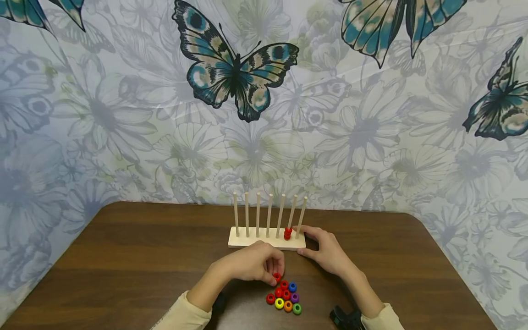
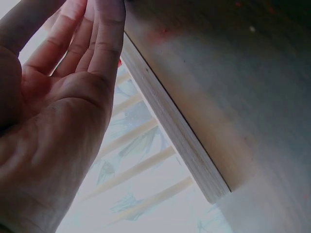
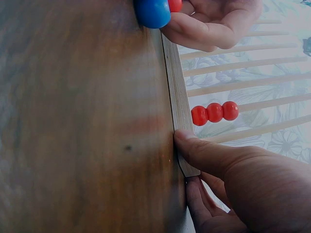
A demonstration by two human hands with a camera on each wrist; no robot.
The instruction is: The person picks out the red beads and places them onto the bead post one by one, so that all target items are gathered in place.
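Note:
A wooden peg stand [image 1: 255, 240] with several upright pegs stands toward the back of the table. Three red beads [image 3: 215, 112] are stacked on its second peg from the right. My right hand [image 1: 327, 252] grips the stand's right end, thumb on the front edge and fingers round behind. In front of the stand, my left hand [image 1: 255, 263] pinches a red bead [image 1: 277, 277] between thumb and fingertips. That bead is at the far tip of a loose cluster, close to another red bead [image 1: 284, 285] and a blue bead [image 1: 292, 287]. In the left wrist view the fingertips are cut off.
More loose beads lie close together on the brown table [image 1: 144, 256]: red, a purple bead [image 1: 294, 298], a yellow bead [image 1: 279, 303], an orange bead [image 1: 288, 306] and a green bead [image 1: 297, 309]. A butterfly-patterned cloth [image 1: 255, 151] hangs behind the table's far edge.

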